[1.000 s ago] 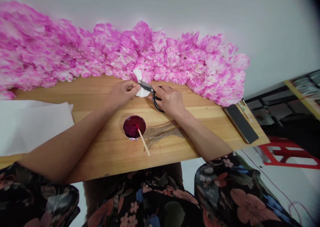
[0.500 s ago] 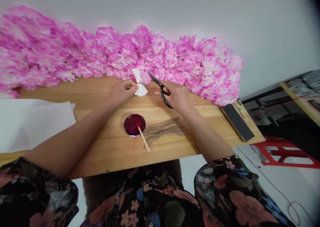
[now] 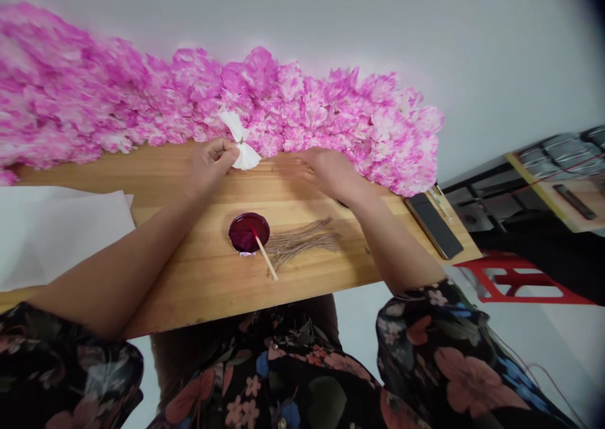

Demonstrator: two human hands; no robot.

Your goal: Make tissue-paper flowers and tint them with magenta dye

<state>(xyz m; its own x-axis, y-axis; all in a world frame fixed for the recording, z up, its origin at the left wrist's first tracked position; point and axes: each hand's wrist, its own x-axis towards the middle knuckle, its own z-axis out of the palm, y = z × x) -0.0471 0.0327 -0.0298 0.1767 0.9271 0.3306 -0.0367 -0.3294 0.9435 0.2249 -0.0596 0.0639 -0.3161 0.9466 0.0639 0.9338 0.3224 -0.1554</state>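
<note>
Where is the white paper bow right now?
In the head view, the white paper bow is left of centre, held by the left hand near the pink flowers.

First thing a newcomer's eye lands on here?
The mass of pink flowers along the back of the table. Next, the white paper bow pinched in the left hand, in front of the flowers. Then the dark red dish nearer the wearer, a stick leaning in it.
</note>
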